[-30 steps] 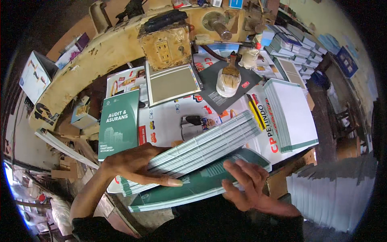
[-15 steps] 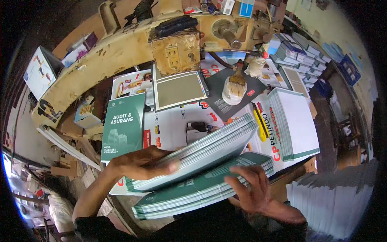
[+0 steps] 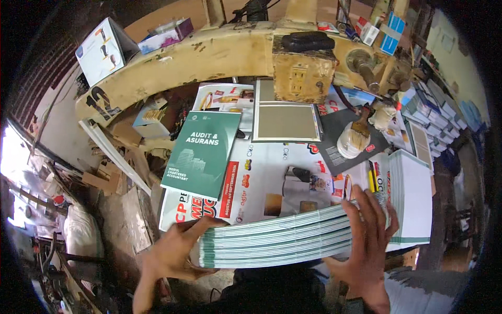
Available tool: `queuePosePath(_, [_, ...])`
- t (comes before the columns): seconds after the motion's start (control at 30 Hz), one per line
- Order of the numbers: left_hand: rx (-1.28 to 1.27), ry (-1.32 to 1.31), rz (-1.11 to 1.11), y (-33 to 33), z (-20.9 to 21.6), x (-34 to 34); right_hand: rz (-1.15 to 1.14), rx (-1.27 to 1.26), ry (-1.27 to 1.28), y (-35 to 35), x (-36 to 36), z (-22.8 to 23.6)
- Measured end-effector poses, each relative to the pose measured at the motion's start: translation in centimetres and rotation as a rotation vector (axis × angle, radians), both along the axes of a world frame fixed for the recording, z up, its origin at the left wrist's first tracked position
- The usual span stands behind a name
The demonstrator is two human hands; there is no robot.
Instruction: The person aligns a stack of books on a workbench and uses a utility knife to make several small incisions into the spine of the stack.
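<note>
A thick stack of green-edged book blocks (image 3: 277,238) spans the space between my hands at the near edge of the table, its spine edges facing me. My left hand (image 3: 175,248) grips the left end, with its fingers over the top and the thumb side low. At the right end, my right hand (image 3: 366,238) lays its fingers across the top, thumb underneath. Beyond my left hand lies a green-covered book (image 3: 201,154). Just past my right hand stands another stack of book blocks (image 3: 413,193) with a white sheet on top.
A brush (image 3: 361,128) rests on a white tub (image 3: 348,145) on dark grey board (image 3: 332,163). Close to my right fingers lies a yellow cutter (image 3: 372,178). A worn cream machine beam (image 3: 230,55) crosses the back, with a metal box (image 3: 303,76) on its front.
The two tilted portions of book blocks are now together in one stack. My left hand has moved down to its left end, my right hand up over its right end. The view has turned left.
</note>
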State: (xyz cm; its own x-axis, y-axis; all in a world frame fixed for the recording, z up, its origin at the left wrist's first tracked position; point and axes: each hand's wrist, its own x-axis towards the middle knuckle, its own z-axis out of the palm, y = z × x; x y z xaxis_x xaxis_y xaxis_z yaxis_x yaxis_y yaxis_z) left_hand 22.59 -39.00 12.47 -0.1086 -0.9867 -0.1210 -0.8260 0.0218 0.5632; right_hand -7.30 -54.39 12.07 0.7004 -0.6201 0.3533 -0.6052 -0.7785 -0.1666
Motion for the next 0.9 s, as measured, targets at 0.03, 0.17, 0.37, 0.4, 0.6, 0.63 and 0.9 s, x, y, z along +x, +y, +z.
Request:
queuePosePath(0.03, [-0.102, 0.112, 0.128, 1.4, -1.8, 0.0, -0.007, -0.033, 0.087, -0.2, 0.8, 1.0])
queuePosePath(0.17, [-0.372, 0.442, 0.492, 4.5, -8.2, -2.1, -0.133, 0.283, -0.096, -4.3, -2.8, 1.6])
queuePosePath(0.37, [-0.785, 0.487, 0.556, 1.0, -12.3, -5.1, 0.082, 0.971, -0.564, -10.6, -12.8, -19.6])
queuePosePath(0.4, [-0.691, 0.429, 0.553, 1.7, -13.6, -5.6, 0.074, 1.013, -0.576, -10.3, -12.1, -22.0])
queuePosePath(0.6, [-0.791, 0.472, 0.676, 1.5, -16.6, -6.0, -0.129, 0.808, -0.658, -6.5, -7.8, -21.0])
queuePosePath(0.63, [-0.816, 0.47, 0.686, 1.5, -15.9, -6.0, -0.054, 0.576, -0.627, -6.0, -7.1, -19.5])
queuePosePath(0.9, [-0.533, 1.278, 1.15, 1.7, -13.5, -2.0, -0.029, 0.865, -0.577, 0.6, 5.1, 3.2])
